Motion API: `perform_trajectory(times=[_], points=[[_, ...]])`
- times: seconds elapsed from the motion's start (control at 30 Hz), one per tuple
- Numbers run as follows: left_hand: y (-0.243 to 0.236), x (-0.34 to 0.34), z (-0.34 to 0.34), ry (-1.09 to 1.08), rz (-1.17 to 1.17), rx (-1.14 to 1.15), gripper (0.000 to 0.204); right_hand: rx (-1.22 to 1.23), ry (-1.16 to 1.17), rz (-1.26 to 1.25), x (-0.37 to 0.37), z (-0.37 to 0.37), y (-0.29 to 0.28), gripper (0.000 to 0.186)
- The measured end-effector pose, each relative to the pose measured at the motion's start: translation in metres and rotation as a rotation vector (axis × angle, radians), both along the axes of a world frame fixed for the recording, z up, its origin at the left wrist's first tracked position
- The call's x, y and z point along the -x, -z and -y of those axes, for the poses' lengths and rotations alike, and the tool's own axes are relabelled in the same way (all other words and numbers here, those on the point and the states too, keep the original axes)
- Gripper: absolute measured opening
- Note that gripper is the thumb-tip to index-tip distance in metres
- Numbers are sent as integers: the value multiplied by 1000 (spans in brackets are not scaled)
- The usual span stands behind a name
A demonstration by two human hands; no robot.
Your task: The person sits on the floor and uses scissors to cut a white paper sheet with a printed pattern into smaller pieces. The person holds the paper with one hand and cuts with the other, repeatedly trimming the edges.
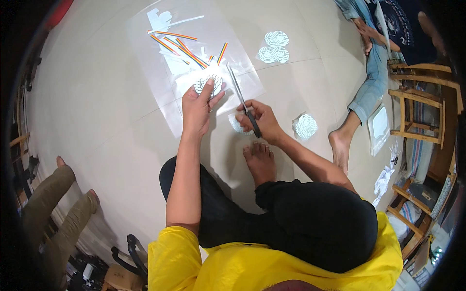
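Note:
Between the thumb and fingers of my left hand (200, 104) is a white sticker sheet (208, 83) with a black wavy-line pattern. My right hand (262, 119) grips a pair of scissors (239, 89) by the dark handles. The long metal blades point up and away, just right of the sheet and apart from it. Under my right hand a patterned round cutout (238, 125) lies partly hidden on the floor. Another round cutout (305, 126) sits farther right. Past my hands, a clear plastic sheet (238, 56) carries several rainbow-striped strips (191, 53) and white paper scraps (159, 20).
A group of round patterned cutouts (274, 47) lies on the tiled floor ahead. My bare foot (260, 162) rests below my right hand. Another person's leg (371, 87) and wooden stools (417, 109) are at right; a further person's legs (58, 213) show at left.

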State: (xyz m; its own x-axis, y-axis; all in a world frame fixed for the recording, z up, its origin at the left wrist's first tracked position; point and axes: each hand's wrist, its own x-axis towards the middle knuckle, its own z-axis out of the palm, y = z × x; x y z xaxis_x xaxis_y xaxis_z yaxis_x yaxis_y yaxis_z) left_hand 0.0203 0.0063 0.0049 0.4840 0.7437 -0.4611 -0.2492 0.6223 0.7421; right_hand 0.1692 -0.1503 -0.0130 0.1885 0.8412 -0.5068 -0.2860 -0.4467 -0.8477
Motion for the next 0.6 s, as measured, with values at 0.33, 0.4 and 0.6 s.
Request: perform_trajectory(times=[0.33,0.4,0.6], points=[[0,6,3,44,-53,-17,32,60,-56,26,14,7,-16,33],[1,6,2,47,-49,-12,32,50,-44,23,14,7,-14,33],[-4,7,3,44,-27,-20,35,56,-49,44,15,6,-16,32]])
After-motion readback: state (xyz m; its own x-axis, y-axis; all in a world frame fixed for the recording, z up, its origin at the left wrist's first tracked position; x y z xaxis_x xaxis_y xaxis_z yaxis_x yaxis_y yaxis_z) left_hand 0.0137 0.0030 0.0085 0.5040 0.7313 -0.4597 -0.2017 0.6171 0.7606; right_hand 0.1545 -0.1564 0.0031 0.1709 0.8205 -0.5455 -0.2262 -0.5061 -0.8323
